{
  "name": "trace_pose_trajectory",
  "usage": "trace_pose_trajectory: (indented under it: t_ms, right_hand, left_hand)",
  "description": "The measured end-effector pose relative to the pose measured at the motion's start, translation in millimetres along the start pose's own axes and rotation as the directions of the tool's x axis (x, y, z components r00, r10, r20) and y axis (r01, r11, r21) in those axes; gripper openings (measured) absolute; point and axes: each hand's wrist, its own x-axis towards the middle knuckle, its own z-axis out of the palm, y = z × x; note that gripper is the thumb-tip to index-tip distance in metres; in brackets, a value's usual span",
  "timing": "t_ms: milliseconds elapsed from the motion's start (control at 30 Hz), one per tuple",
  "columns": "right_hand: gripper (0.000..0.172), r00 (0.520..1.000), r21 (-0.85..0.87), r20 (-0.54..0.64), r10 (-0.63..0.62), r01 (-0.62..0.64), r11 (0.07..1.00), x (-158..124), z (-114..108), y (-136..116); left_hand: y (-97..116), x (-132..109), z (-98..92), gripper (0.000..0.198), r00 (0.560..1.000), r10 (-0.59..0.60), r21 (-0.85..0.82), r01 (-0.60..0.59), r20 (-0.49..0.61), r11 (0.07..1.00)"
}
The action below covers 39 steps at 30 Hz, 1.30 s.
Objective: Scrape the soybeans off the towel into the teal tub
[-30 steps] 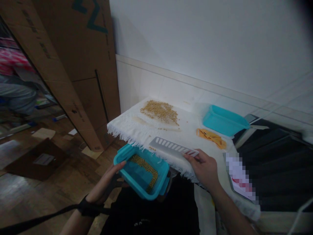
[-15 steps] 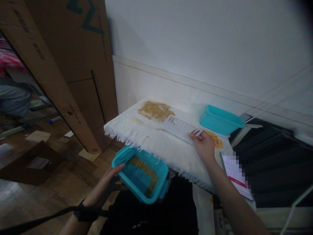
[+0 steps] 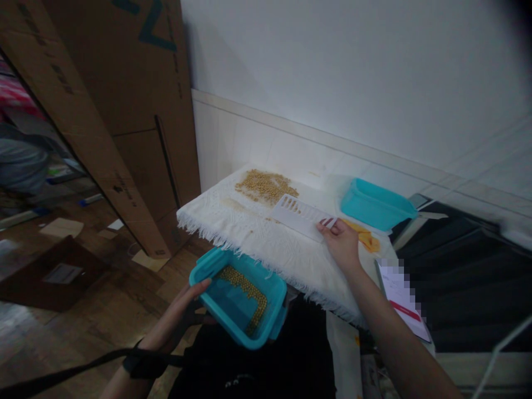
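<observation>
With my left hand (image 3: pixel 195 299) I grip the rim of a turquoise plastic tub (image 3: pixel 233 316), tilted just below the table's front edge. Yellow soybeans (image 3: pixel 257 296) lie along its far and right inner sides. My right hand (image 3: pixel 341 244) pinches one end of a flat white slotted plastic piece (image 3: pixel 299 216) held low over the cloth. The far end of that piece reaches the near edge of a spread pile of soybeans (image 3: pixel 266 184) on the tabletop. A few loose beans lie on the cloth beside it.
A white fringed cloth (image 3: pixel 233 221) covers the table. At its right stand another turquoise tub (image 3: pixel 376 205), a yellow cloth (image 3: pixel 366 237) and a phone-like screen (image 3: pixel 401 299). A tall cardboard box (image 3: pixel 141 111) stands left, and a white wall (image 3: pixel 353 72) rises behind.
My right hand has moved slightly left with the slotted piece, which now lies lower and flatter near the pile. The tub in my left hand has hardly moved.
</observation>
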Motion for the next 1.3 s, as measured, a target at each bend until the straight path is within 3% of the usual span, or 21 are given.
trace_pose_trajectory:
  t_ms: [500,667,1300]
  right_hand:
    - [0.045,0.998,0.067,0.060,0.020,-0.024,0.997,14,3,3]
    - [0.043,0.995,0.084,0.096,0.023,-0.031,0.996,11,7,2]
    - [0.045,0.985,0.128,0.164,0.051,-0.072,0.989,-5,19,-21]
  left_hand:
    - [-6,6,-4.7,0.103,0.999,-0.026,-0.007,0.026,-0.022,1.000]
    - [-7,5,-5.6,0.100,1.000,-0.026,-0.017,0.026,0.018,1.000]
    - [-6,6,-10.5,0.091,1.000,0.020,-0.014,-0.020,-0.008,1.000]
